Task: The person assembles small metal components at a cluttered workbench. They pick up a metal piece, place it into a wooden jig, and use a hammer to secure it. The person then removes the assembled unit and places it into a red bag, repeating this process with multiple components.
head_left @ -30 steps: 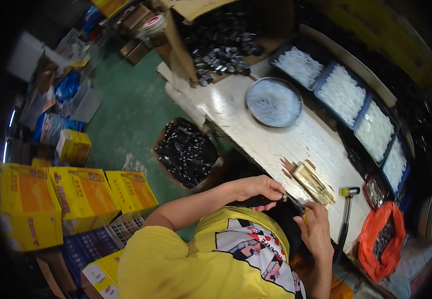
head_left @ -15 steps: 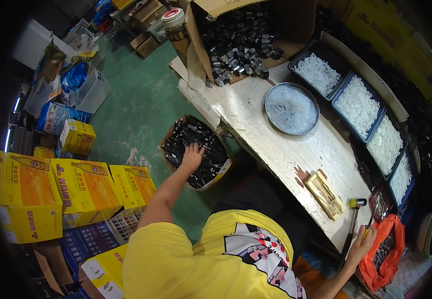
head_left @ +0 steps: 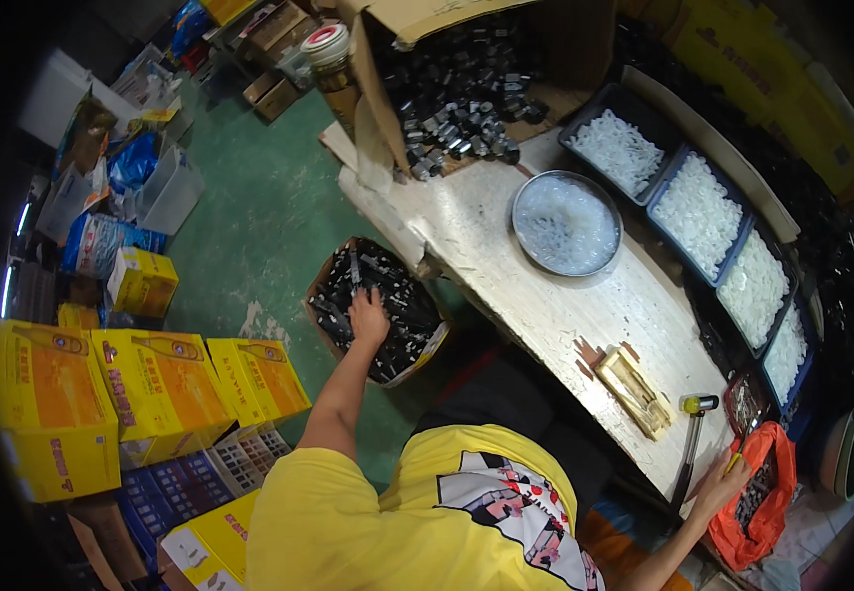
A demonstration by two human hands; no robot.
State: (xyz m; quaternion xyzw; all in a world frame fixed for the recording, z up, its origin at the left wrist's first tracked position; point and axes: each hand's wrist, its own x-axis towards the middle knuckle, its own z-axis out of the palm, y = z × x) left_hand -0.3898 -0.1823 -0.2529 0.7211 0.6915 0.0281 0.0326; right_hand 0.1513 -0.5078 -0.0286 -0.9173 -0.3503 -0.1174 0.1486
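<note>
My left hand (head_left: 369, 320) reaches down into a carton (head_left: 434, 347) on the floor. Many long black pieces (head_left: 387, 281) and some pale bits fill this carton. Its fingers are closed round one thin dark strip (head_left: 356, 271), which points up and away from me; its exact kind is too small to tell. At the right end of the workbench, my right hand (head_left: 720, 485) grips a slim tool with a yellow handle (head_left: 735, 460), held over the edge of an orange plastic bag (head_left: 776, 468). Small dark parts (head_left: 754, 497) lie inside the bag.
The workbench (head_left: 466, 222) carries a round metal pan (head_left: 567, 225) of clear parts, a wooden fixture (head_left: 633, 392), a hammer (head_left: 691, 443) and trays (head_left: 699, 212) of white pieces. A big carton (head_left: 382, 89) holds dark shiny caps. Yellow boxes (head_left: 161, 389) stand at left.
My left hand has shifted slightly left, its spread fingers closing on a thin dark strip among the black pieces. My right hand stays by the orange bag with the yellow-handled tool.
</note>
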